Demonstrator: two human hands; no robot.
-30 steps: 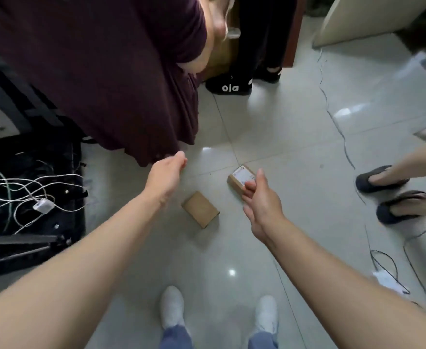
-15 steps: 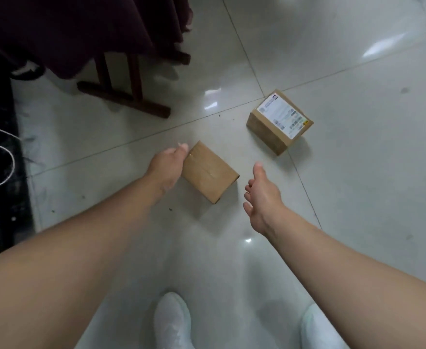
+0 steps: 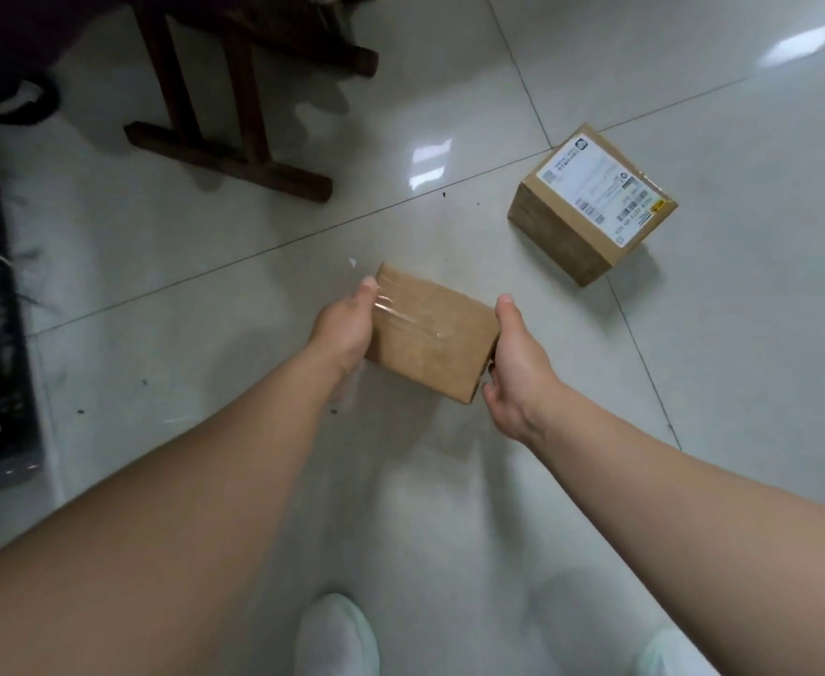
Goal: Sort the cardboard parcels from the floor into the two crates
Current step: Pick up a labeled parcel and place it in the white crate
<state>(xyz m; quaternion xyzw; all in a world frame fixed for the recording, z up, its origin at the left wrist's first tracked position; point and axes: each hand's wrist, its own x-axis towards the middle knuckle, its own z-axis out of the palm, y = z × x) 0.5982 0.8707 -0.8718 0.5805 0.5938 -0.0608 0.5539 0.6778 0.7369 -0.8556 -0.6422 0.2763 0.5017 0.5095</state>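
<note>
Nearby, a labelled parcel (image 3: 591, 207) is sitting on the tiled floor (image 3: 717, 383) toward its far right, well apart from the hands, and dark wooden legs (image 3: 234, 153) are standing far left. The plain parcel (image 3: 432, 334) is sitting mid-floor between the left hand (image 3: 344, 329) and right hand (image 3: 515, 363). Both are gripping its ends, thumbs on top and the other fingers hidden. Its long axis is running hand to hand, with the right end nearer.

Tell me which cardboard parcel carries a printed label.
The brown cardboard parcel lying untouched at upper right; the plain taped cardboard parcel being held shows none.
</note>
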